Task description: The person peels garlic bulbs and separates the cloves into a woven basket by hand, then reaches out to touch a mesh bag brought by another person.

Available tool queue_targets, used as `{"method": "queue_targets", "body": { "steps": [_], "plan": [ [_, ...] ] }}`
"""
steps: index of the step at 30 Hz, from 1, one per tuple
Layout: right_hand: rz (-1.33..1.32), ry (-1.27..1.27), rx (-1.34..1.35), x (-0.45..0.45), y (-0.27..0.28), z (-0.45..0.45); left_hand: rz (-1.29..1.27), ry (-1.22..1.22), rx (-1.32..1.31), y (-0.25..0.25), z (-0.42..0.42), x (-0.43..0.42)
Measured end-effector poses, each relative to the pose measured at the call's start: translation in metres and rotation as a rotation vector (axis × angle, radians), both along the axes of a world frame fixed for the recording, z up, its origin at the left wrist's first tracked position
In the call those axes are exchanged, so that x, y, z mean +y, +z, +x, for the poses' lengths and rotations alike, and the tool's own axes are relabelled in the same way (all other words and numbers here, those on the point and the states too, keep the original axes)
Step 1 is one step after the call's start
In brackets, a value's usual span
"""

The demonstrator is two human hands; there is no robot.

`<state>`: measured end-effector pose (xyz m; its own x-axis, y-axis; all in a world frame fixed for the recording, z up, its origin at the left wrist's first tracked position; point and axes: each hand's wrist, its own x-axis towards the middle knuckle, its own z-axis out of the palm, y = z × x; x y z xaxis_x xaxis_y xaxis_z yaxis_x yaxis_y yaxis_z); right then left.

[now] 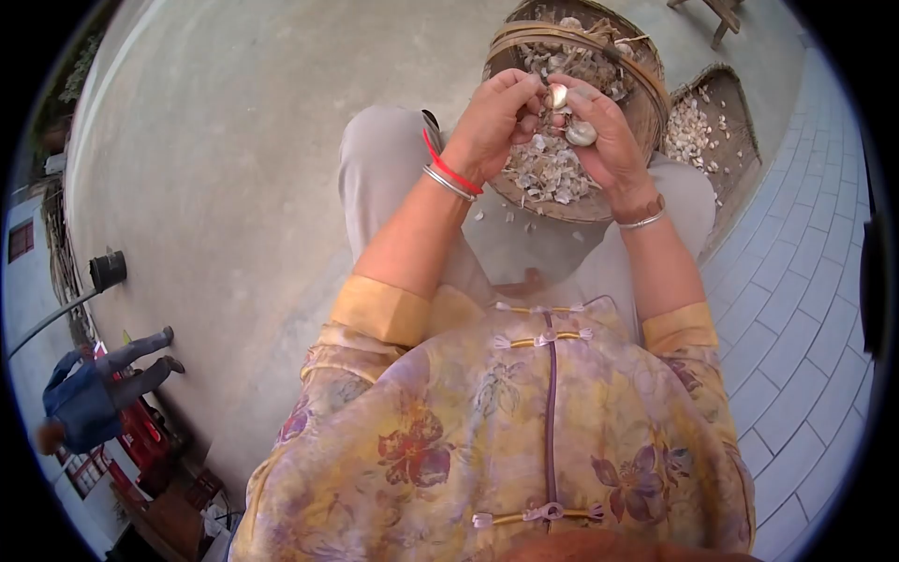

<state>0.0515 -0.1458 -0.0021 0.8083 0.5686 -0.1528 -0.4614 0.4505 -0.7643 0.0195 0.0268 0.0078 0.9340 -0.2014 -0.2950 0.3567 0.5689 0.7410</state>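
Note:
Over the basket, my two hands meet around garlic. My right hand (pixel 607 140) is closed on a garlic bulb (pixel 581 133), and a pale garlic clove (pixel 558 96) shows at its fingertips. Pinched together, the fingers of my left hand (pixel 494 117) are right beside the clove; what lies between them is too small to make out. Beneath both hands stands a round woven basket (pixel 654 67) with a handle across it. Loose garlic skins (pixel 548 173) lie on its near side, with more garlic and husks (pixel 576 61) behind the handle.
To the right, a woven scoop tray (pixel 735 94) holds many peeled cloves (pixel 688 129). A wooden stool leg (pixel 719 21) shows at the top. Grey paving (pixel 796 281) runs along the right. At far left, a person in blue (pixel 84 403) stands near a red vehicle (pixel 140 436).

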Motion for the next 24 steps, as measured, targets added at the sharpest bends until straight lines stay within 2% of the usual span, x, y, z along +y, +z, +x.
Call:
{"method": "queue_targets", "body": {
  "steps": [7,9,13,15,16,17,21,23,24],
  "plan": [
    [0.011,0.015,0.009,0.0,-0.004,0.001,0.213,0.033,-0.038,-0.002,0.0,-0.009],
    [-0.005,-0.013,0.049,0.0,-0.005,0.001,0.385,0.101,-0.147,-0.002,-0.001,-0.013],
    [0.0,-0.039,0.05,0.003,-0.002,-0.005,0.446,0.159,-0.164,-0.005,0.0,-0.016],
    [-0.132,-0.084,-0.01,0.006,-0.003,-0.006,0.333,0.168,-0.149,-0.004,0.0,-0.019],
    [-0.148,-0.098,-0.002,0.007,0.002,-0.009,0.546,0.195,-0.182,-0.021,0.006,-0.018],
    [-0.116,-0.092,-0.032,0.009,-0.005,-0.005,0.575,0.277,-0.238,-0.026,0.007,-0.02],
    [-0.2,-0.195,-0.099,0.018,0.009,-0.007,0.541,0.23,-0.325,0.011,-0.004,-0.018],
    [-0.195,-0.184,-0.112,0.012,-0.001,-0.002,0.853,0.283,-0.459,-0.004,-0.001,-0.023],
    [-0.184,-0.179,-0.127,0.011,-0.003,-0.001,0.861,0.295,-0.472,-0.006,0.0,-0.025]
  ]
}}
